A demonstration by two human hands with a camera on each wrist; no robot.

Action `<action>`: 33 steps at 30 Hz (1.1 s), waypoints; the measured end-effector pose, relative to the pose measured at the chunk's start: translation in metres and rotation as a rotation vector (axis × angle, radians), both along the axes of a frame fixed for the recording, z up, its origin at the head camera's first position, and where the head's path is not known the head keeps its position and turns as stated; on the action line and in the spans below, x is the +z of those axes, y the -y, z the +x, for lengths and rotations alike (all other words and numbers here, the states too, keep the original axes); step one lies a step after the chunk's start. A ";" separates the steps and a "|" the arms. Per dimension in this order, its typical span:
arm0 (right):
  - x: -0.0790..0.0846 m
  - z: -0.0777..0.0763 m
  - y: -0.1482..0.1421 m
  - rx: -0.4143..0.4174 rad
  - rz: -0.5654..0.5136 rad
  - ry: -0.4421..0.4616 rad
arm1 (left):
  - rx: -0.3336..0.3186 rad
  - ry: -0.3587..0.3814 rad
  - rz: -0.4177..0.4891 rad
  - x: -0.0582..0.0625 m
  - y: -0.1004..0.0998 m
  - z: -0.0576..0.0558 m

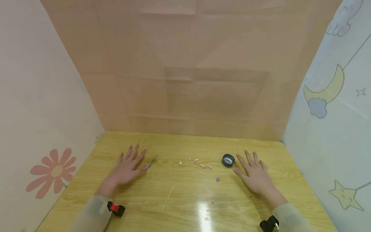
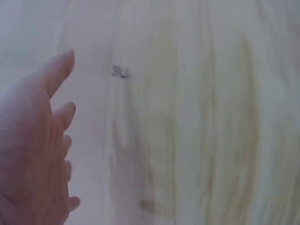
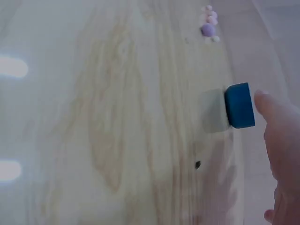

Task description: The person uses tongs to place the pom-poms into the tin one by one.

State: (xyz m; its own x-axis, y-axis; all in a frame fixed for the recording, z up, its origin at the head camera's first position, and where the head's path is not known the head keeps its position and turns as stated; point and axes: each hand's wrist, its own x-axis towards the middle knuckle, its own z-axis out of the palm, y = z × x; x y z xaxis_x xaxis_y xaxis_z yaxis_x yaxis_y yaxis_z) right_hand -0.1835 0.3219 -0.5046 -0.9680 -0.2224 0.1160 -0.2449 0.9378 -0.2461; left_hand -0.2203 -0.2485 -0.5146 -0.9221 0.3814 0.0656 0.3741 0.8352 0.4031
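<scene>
So both your hands are spread right now, fingers pretty much straight, nothing pinched in either. Your left hand [image 1: 127, 169] hovers over the tabletop [image 1: 139, 206] with the tweezers [image 1: 153, 161] just off the thumb, on the inner side. They look thin and metal, so I'd guess light, springy and a bit slick; take them around the middle of the arms, thumb against fingers, and go easy on the squeeze. Can't tell which end is the tips from here.

Your right hand [image 1: 255, 177] has the little round cup [image 1: 228, 160] just inward of the thumb and index tips. Looks stiff and light, probably easy to nudge, so I'd hold it by the outer wall, not the rim.

The small balls [image 1: 195, 160] lie scattered between your hands, with the purple one [image 1: 218, 179] nearer your right thumb. Probably super light and rolly, so pinch gently across the middle.
</scene>
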 end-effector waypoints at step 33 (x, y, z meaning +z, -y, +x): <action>-0.020 -0.043 0.024 -0.042 -0.545 0.077 | 0.273 0.082 0.352 0.002 -0.052 -0.010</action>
State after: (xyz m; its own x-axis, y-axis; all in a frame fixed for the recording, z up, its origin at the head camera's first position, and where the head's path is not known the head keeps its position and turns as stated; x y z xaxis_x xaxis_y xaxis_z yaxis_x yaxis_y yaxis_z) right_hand -0.2270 0.2978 -0.5247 -0.9851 -0.1104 0.1320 -0.1718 0.6784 -0.7144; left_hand -0.2300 -0.1964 -0.5130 -0.9934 0.0910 0.0703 0.1142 0.7057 0.6992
